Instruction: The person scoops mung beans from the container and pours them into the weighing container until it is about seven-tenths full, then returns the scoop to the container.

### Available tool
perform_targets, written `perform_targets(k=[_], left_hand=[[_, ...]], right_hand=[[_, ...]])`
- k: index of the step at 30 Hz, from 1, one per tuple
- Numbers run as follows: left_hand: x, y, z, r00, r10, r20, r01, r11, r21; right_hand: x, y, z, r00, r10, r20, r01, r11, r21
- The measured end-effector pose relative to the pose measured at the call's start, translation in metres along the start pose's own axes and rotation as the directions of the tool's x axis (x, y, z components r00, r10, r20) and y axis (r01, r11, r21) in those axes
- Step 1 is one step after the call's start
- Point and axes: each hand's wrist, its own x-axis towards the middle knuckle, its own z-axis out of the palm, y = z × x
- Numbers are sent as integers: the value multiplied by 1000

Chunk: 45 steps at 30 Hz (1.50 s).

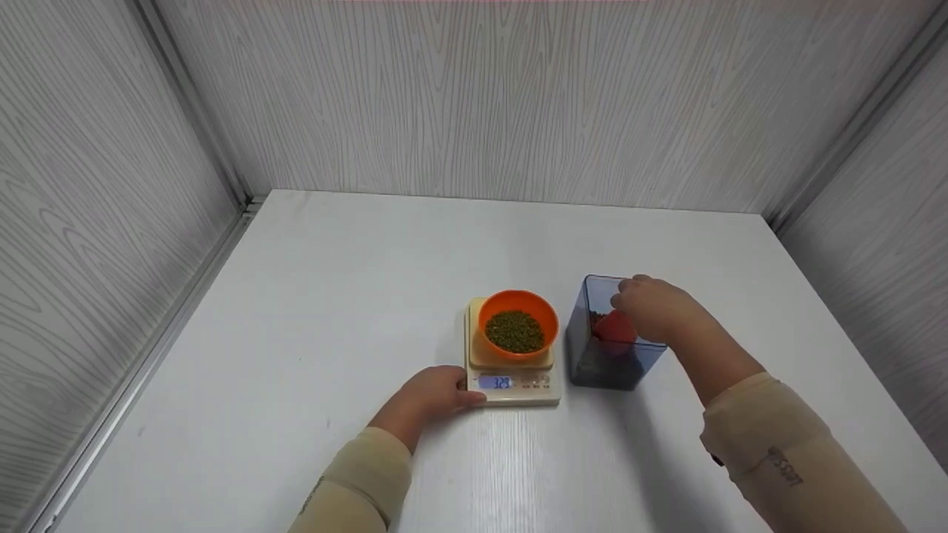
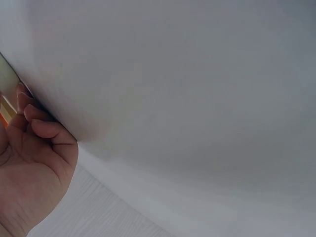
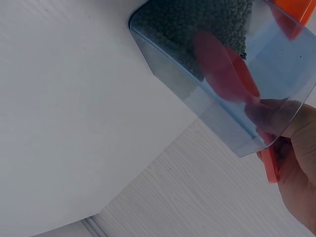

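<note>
My left hand (image 1: 433,392) grips the front left corner of a white digital kitchen scale (image 1: 522,400), the thumb on its front edge. The lit display reads about 329. On the scale's platform sits an orange bowl (image 1: 550,326) with green pellets (image 1: 515,332) in it. Right of the scale stands a clear bluish plastic container (image 1: 583,363). My right hand (image 1: 655,307) reaches over its rim and holds a red scoop (image 3: 224,74) by the handle. The scoop's head is inside the container, its tip at the dark pellets (image 3: 187,24), seen through the wall in the right wrist view.
The white table (image 1: 333,296) is bounded by a wood-grain panel (image 1: 474,96) at the back and similar panels at left and right. A metal rail (image 1: 185,303) runs along the left side.
</note>
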Motion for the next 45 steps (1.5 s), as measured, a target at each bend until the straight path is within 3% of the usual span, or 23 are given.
perform_targets(k=[7, 16, 21, 27, 35, 45], left_hand=[[0, 2, 0, 1000, 24, -1, -24, 1000, 19], [-1, 4, -1, 1000, 15, 4, -15, 1000, -1], [1, 5, 0, 1000, 26, 1, -26, 1000, 12], [1, 5, -1, 1000, 30, 6, -30, 999, 9], [-2, 4, -1, 1000, -8, 18, 9, 1000, -28], [-2, 2, 0, 1000, -20, 17, 21, 999, -34]], right_hand=[[2, 2, 6, 998, 29, 53, -34, 995, 95], [4, 3, 12, 997, 42, 61, -52, 983, 175], [7, 6, 13, 992, 57, 116, -83, 968, 237], [10, 5, 15, 991, 59, 122, -88, 963, 253], [15, -1, 18, 981, 104, 161, -161, 905, 394], [20, -6, 15, 970, 128, 205, -200, 901, 384]])
